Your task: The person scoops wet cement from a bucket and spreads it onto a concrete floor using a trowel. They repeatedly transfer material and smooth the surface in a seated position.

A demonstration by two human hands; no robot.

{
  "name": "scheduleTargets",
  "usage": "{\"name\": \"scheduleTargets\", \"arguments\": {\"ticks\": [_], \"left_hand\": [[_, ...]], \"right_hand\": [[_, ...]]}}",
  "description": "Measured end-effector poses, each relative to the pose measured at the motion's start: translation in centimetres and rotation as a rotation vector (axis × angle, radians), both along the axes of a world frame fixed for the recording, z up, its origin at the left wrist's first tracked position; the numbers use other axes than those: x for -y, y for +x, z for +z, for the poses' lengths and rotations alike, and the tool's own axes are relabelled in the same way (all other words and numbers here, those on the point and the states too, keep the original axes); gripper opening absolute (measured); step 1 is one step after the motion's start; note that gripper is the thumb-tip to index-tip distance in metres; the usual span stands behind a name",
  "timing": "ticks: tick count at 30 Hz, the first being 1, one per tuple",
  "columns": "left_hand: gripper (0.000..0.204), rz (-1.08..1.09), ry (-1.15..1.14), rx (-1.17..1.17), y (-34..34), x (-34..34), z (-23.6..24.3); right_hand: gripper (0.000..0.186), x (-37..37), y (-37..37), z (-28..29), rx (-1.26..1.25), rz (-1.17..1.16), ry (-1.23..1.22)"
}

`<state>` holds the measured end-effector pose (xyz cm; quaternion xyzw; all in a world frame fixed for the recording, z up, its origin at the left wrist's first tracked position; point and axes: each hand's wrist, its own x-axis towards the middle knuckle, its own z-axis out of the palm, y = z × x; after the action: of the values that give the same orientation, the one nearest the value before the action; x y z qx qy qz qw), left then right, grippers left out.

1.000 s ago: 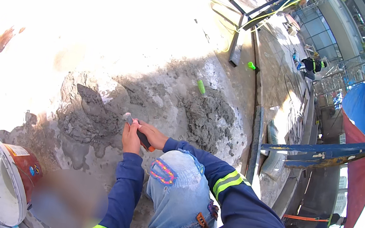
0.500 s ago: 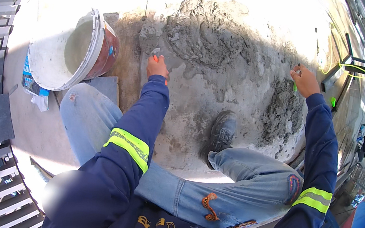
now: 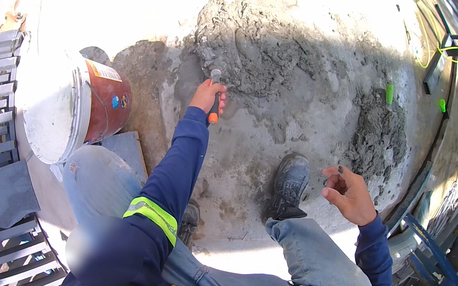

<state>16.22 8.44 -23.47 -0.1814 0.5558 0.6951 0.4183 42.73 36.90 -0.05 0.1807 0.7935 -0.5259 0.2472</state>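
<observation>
One black-and-orange tool (image 3: 214,106) fills the clenched left hand (image 3: 206,96); right hand (image 3: 353,200) curls loosely, seemingly empty.

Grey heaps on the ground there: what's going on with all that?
A person in dark blue sleeves and jeans is by two heaps of what looks like wet mortar, a larger one ahead and a smaller one to the right. The left hand grips a tool with a black-and-orange handle. The right hand holds nothing, its fingers loosely curled. A red-brown bucket is at the left.
</observation>
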Motion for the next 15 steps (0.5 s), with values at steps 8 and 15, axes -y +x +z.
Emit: {"name": "scheduleTargets", "arguments": {"ticks": [8,15], "left_hand": [[0.024,-0.234,-0.533,-0.515,-0.2,0.1,3.7],[0.044,-0.889,-1.186,-1.012,-3.8,-2.6,5.7]], "right_hand": [[0.027,3.7,-6.8,10.5,-0.907,0.457,-0.698],[0.028,4.8,-5.7,11.4,-0.941,0.517,-0.767]]}}
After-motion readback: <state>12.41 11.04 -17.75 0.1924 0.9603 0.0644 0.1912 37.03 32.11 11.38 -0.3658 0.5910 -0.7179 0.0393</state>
